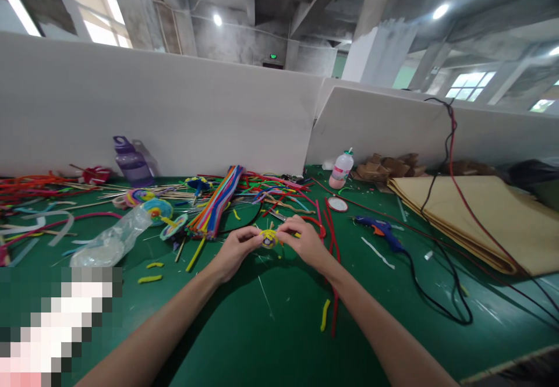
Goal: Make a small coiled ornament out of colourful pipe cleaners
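Note:
Between my two hands is a small round yellow pipe-cleaner piece (268,238) with a darker centre, just above the green table (244,323). The fingertips of my left hand (240,248) pinch its left edge. On the opposite edge, my right hand (305,244) has its thumb and fingers closed on the same piece. Short yellow pipe-cleaner bits (150,279) lie to the left, and another yellow bit (325,315) is by my right forearm. Behind my left hand lies a thick bundle of multicoloured pipe cleaners (217,203).
A blue glue gun (379,230) with a black cord lies at right, near stacked brown paper (471,218). A purple bottle (131,163) and a pink-labelled bottle (342,169) stand at the back. Coiled colourful pieces and a clear plastic bag (116,238) are at left.

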The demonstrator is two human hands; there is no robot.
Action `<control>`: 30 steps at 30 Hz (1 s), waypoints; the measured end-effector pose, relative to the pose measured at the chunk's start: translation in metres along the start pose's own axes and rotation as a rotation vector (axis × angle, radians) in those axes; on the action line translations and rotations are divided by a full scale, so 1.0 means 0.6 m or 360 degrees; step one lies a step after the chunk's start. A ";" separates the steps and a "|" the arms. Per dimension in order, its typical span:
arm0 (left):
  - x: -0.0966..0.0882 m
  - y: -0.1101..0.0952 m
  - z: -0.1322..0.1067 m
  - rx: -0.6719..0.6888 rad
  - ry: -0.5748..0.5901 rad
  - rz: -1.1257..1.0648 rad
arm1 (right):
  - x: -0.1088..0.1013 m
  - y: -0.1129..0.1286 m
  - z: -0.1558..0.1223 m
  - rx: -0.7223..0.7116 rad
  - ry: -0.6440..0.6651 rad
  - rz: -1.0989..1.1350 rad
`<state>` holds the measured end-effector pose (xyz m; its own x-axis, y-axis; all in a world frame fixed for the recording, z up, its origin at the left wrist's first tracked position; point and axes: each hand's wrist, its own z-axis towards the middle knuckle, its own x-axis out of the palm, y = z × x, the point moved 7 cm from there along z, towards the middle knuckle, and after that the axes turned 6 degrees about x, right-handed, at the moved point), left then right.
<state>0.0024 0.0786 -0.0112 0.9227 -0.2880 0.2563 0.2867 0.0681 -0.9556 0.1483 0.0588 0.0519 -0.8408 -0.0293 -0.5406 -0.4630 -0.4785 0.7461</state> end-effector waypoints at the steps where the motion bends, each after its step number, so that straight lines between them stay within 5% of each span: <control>1: 0.000 0.004 0.000 -0.0042 0.0015 -0.0036 | 0.002 -0.007 0.001 0.0065 0.0053 0.0105; 14: 0.010 0.016 -0.006 -0.0214 0.0125 -0.0301 | 0.037 -0.037 -0.007 0.0490 0.0329 0.1013; 22: 0.004 0.013 -0.001 -0.0210 0.0039 -0.0321 | 0.025 -0.052 -0.003 0.0610 0.0264 0.0770; 30: 0.005 0.014 -0.004 -0.0235 0.0069 -0.0287 | 0.018 -0.029 0.000 0.0364 0.0212 0.0660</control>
<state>0.0071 0.0758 -0.0187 0.8471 -0.3238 0.4214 0.4022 -0.1279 -0.9066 0.1474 0.0667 0.0334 -0.9311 -0.2956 -0.2137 -0.1590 -0.1982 0.9672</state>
